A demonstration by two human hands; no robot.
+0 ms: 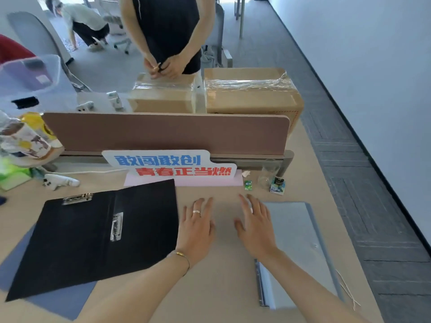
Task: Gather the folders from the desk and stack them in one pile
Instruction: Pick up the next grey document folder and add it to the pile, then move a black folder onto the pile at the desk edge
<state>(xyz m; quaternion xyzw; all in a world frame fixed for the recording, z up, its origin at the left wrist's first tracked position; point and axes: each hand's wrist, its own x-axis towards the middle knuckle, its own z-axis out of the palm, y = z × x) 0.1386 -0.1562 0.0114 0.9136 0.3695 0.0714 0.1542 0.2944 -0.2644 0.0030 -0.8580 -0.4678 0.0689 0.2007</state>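
We are reading this as the opening of the gathering step: nothing is stacked yet, and both hands are hovering flat over the bare middle of the counter [224, 287], holding nothing. The left hand [196, 229] is lying with fingers spread loosely, just beside the right edge of the black folder [98, 234]; the right hand [256, 229] is likewise open-palmed, its outer edge over or touching the near-left corner of the grey folder [300, 248] — we cannot tell which. The black folder is lying opened out flat on the left, showing a metal clip at its top edge and a second metal clamp near its spine. It is resting partly on a blue-grey folder [63, 299], whose corner is sticking out beneath it toward the near-left. The grey folder is lying closed on the right, well apart from the other two, with a metal strip showing along its near-left edge. We are judging that the next move calls for closing the black folder first, since it is lying spread wide, then sliding a hand under an edge of one folder to lift it onto another. The covers are looking thin and stiff, lying flush on the counter, so catching an edge may be taking some fingertip work. A printed sign [170, 165] is standing behind.
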